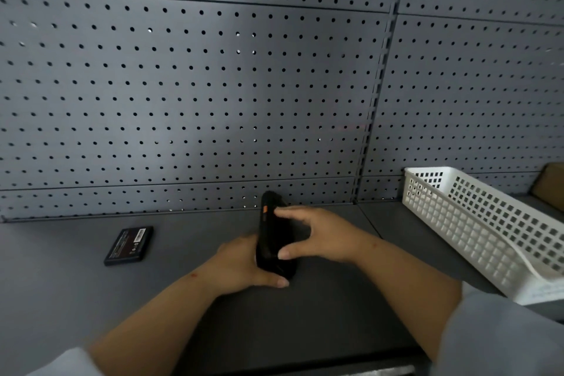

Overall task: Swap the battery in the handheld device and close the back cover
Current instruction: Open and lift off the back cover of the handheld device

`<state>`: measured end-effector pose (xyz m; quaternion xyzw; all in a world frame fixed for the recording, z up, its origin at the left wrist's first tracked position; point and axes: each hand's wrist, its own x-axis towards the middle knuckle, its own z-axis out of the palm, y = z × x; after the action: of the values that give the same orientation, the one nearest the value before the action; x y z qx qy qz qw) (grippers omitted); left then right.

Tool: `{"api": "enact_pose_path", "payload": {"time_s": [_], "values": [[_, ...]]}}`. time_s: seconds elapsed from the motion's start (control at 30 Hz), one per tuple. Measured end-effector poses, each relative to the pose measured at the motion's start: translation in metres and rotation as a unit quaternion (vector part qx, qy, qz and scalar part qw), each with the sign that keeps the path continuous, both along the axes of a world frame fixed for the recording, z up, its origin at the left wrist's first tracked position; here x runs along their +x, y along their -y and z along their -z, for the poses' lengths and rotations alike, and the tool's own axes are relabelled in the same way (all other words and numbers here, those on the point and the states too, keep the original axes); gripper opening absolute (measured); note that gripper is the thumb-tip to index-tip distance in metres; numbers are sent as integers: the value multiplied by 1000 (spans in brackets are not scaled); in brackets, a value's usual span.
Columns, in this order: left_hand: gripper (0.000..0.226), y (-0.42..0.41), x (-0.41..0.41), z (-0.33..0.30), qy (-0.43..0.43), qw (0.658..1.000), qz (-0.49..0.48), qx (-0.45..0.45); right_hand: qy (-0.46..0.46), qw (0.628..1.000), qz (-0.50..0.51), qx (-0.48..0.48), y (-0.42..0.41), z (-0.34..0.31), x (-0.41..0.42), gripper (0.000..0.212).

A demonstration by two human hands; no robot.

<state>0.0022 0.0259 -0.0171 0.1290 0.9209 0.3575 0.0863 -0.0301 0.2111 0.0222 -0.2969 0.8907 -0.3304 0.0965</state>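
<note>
Handheld device, black with an orange side button, stands on edge above the grey tabletop, grasped in both our grips: our left hand wraps its lower end, our right hand pinches its side. A loose battery lies flat to the left, well apart. A white basket sits right.

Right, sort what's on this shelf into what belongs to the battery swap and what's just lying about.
Belongs to the job:
- black handheld device, held on edge between the left hand and right hand
- loose black battery, flat on the shelf to the left, untouched

Just lying about:
- white perforated basket at the right
- brown box, partly visible behind the basket
</note>
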Motion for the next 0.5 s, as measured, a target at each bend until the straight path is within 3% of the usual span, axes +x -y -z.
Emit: {"api": "enact_pose_path", "payload": {"time_s": [0.1,0.17,0.27,0.43,0.5], "values": [[72,3,6,-2,-3,999,-24,48,6,1000,-7,16,4,9,2,73],[81,9,10,-3,-2,998,-46,51,24,999,-10,22,2,16,4,73],[111,18,13,-1,-2,998,-54,-12,41,999,6,-18,-2,23,6,67],[110,23,17,-5,-14,999,-5,-48,2,997,78,6,-10,32,-3,57],[125,23,17,-5,-18,998,4,-61,12,997,80,4,-10,34,-8,53]]}}
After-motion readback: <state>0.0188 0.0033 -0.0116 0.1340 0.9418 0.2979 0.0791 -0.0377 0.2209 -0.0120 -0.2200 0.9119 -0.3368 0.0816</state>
